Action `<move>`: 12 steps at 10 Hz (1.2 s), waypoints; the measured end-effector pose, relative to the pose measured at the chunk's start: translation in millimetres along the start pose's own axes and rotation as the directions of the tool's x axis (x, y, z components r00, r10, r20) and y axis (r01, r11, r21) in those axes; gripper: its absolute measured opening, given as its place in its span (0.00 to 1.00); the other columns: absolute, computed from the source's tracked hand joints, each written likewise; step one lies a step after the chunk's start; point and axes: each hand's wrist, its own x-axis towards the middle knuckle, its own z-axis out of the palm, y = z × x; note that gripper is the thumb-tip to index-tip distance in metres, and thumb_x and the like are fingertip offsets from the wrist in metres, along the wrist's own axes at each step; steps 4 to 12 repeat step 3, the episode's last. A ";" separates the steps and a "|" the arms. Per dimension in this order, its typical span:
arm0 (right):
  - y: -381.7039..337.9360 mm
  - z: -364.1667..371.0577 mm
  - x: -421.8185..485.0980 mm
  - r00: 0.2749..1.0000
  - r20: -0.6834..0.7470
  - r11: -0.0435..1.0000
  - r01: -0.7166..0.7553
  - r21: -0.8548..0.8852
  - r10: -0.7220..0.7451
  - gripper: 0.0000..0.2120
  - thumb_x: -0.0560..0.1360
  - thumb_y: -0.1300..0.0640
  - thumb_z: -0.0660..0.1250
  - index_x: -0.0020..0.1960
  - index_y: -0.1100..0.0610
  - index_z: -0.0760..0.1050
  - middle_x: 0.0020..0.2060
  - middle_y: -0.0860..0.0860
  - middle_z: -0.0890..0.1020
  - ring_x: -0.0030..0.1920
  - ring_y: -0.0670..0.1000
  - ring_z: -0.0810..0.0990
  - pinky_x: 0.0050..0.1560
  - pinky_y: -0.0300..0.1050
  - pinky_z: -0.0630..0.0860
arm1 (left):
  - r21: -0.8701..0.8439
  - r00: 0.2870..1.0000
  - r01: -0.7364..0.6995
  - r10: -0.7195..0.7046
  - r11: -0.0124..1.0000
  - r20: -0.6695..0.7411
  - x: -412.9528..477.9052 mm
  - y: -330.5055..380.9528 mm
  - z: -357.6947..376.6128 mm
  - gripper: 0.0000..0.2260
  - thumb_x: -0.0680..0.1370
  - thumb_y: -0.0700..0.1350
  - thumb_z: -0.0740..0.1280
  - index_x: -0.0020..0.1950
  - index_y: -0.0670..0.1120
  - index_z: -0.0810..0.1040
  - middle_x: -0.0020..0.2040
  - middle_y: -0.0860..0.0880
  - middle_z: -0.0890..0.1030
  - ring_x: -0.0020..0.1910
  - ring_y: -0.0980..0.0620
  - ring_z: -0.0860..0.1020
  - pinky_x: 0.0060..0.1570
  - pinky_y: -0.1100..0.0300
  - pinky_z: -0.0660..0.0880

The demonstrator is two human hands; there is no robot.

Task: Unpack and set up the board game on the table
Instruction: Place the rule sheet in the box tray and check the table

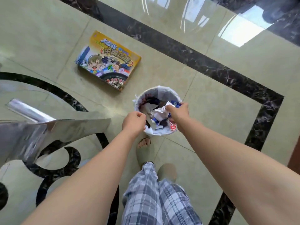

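crumpled, perhaps plastic wrap (159, 111) over round bin (158, 88)

Item: board game box (108, 60), one. Flat rectangular carton, yellow border and sides, lid on and closed. The lid print carried a blue-and-white Chinese title, a large cartoon character with brown hair, smaller figures and buildings, and a roulette wheel at the 5 o'clock corner. It lay flat, face up, on a pale glossy surface; worktop or floor could not be told. Position: 11 o'clock of the view's centre. The long edges ran from 10 o'clock to 4 o'clock, title side towards 1 o'clock.
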 end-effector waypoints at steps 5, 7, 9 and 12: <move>8.8 16.4 38.7 0.998 0.014 0.996 -0.058 -0.074 0.059 0.30 0.74 0.58 0.67 0.70 0.58 0.55 0.45 0.49 0.72 0.48 0.56 0.77 0.57 0.56 0.77 | -0.008 0.999 0.004 -0.003 1.000 0.049 40.6 -7.7 15.1 0.08 0.77 0.43 0.60 0.40 0.49 0.75 0.36 0.47 0.79 0.36 0.47 0.78 0.42 0.56 0.71; 8.8 16.4 38.7 0.998 0.014 0.996 -0.058 -0.074 0.059 0.30 0.74 0.58 0.67 0.70 0.58 0.55 0.45 0.49 0.72 0.48 0.56 0.77 0.57 0.56 0.77 | -0.008 0.999 0.004 -0.003 1.000 0.049 40.6 -7.7 15.1 0.08 0.77 0.43 0.60 0.40 0.49 0.75 0.36 0.47 0.79 0.36 0.47 0.78 0.42 0.56 0.71; 8.8 16.4 38.7 0.998 0.014 0.996 -0.058 -0.074 0.059 0.30 0.74 0.58 0.67 0.70 0.58 0.55 0.45 0.49 0.72 0.48 0.56 0.77 0.57 0.56 0.77 | -0.008 0.999 0.004 -0.003 1.000 0.049 40.6 -7.7 15.1 0.08 0.77 0.43 0.60 0.40 0.49 0.75 0.36 0.47 0.79 0.36 0.47 0.78 0.42 0.56 0.71; 8.8 16.4 38.7 0.998 0.014 0.996 -0.058 -0.074 0.059 0.30 0.74 0.58 0.67 0.70 0.58 0.55 0.45 0.49 0.72 0.48 0.56 0.77 0.57 0.56 0.77 | -0.008 0.999 0.004 -0.003 1.000 0.049 40.6 -7.7 15.1 0.08 0.77 0.43 0.60 0.40 0.49 0.75 0.36 0.47 0.79 0.36 0.47 0.78 0.42 0.56 0.71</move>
